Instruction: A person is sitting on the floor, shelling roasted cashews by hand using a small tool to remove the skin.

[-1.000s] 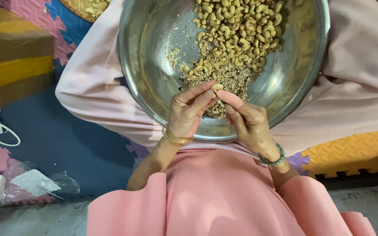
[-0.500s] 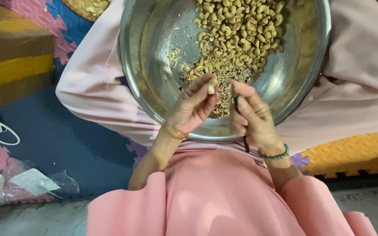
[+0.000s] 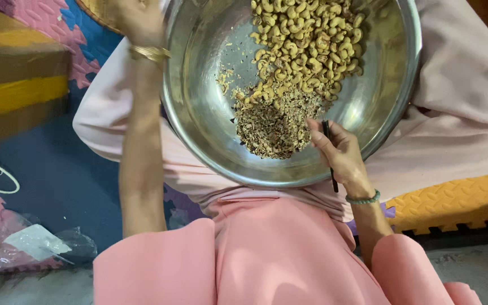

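Left hand has left the bowl and swung out to the upper left, blurred; its grip cannot be told.
Right hand rests on the near rim, fingers closed round a thin dark pick. Cashews heap at the far side, husks in the middle. Judged: between nuts in peeling; next needs a fresh cashew fetched.

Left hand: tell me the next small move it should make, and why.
Probably bring the left hand back over the steel bowl and pick one nut from the cashew pile. It is stretched out past the bowl's rim toward the upper left, blurred, and seems to hold nothing, while the right hand waits at the heap of skins with a thin dark tool.
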